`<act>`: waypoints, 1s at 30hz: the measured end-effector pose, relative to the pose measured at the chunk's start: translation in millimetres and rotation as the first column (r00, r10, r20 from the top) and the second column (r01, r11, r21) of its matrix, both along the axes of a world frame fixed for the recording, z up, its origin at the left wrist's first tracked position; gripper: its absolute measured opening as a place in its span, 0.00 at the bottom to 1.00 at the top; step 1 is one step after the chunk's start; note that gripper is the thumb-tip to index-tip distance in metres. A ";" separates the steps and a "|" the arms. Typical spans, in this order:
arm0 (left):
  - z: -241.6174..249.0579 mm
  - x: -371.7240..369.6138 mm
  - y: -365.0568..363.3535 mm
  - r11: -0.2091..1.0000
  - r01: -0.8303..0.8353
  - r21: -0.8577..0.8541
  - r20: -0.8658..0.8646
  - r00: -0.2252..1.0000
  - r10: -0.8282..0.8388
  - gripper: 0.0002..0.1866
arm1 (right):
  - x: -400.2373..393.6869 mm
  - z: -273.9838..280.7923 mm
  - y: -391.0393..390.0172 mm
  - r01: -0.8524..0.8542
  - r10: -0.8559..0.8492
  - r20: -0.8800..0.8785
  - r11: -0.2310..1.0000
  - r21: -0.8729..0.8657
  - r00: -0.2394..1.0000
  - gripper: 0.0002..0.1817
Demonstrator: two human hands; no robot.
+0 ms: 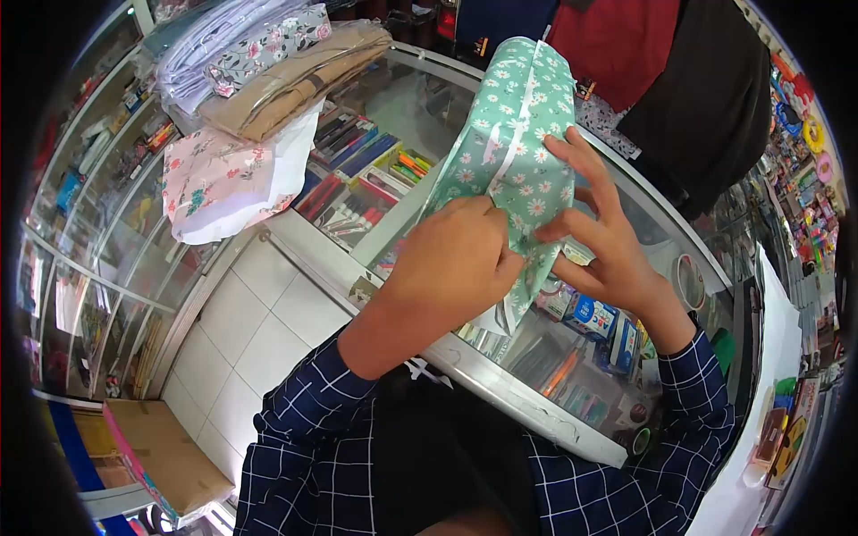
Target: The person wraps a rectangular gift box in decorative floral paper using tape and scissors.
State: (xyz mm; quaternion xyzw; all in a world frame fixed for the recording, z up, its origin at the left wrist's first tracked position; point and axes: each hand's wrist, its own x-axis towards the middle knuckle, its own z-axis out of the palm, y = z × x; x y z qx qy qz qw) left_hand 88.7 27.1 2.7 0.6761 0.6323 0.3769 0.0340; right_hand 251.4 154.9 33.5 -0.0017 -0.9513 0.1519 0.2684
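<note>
A parcel wrapped in green paper with white daisies stands on end on the glass counter. My left hand presses and pinches the paper's folded edge at the parcel's lower part. My right hand holds the same lower end from the right, thumb and fingers spread along the fold. Both sleeves are dark blue with a white check.
Under the glass lie pens, markers and boxed stationery. Folded fabrics and wrapped packs are stacked at the counter's left end. A tape roll sits to the right. A cardboard box stands on the tiled floor.
</note>
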 end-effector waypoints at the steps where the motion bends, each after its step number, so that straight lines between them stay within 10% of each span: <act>1: 0.9 0.4 -0.4 1.000 -0.009 0.010 0.009 1.000 0.009 0.06 | -0.5 -0.2 0.4 -0.007 0.007 -0.005 1.000 -0.002 1.000 0.07; 12: -8.3 12.4 -1.9 0.995 -0.094 0.013 -0.195 0.976 0.095 0.07 | -0.2 -1.1 -0.6 -0.005 0.005 -0.003 1.000 -0.017 1.000 0.07; 15: -2.4 19.3 -3.5 0.991 -0.132 0.022 -0.153 0.979 0.134 0.08 | 0.5 -0.5 -1.0 0.007 -0.007 0.000 1.000 0.006 1.000 0.07; 18: -3.7 14.2 -1.9 0.999 -0.038 0.007 0.295 0.955 0.035 0.07 | -0.9 -5.1 0.2 -0.005 0.004 -0.026 1.000 -0.009 1.000 0.07; 30: -13.0 7.2 3.1 0.999 0.014 0.035 0.148 0.989 -0.019 0.08 | -1.1 -6.2 6.9 -0.005 0.007 -0.049 1.000 0.031 0.999 0.15</act>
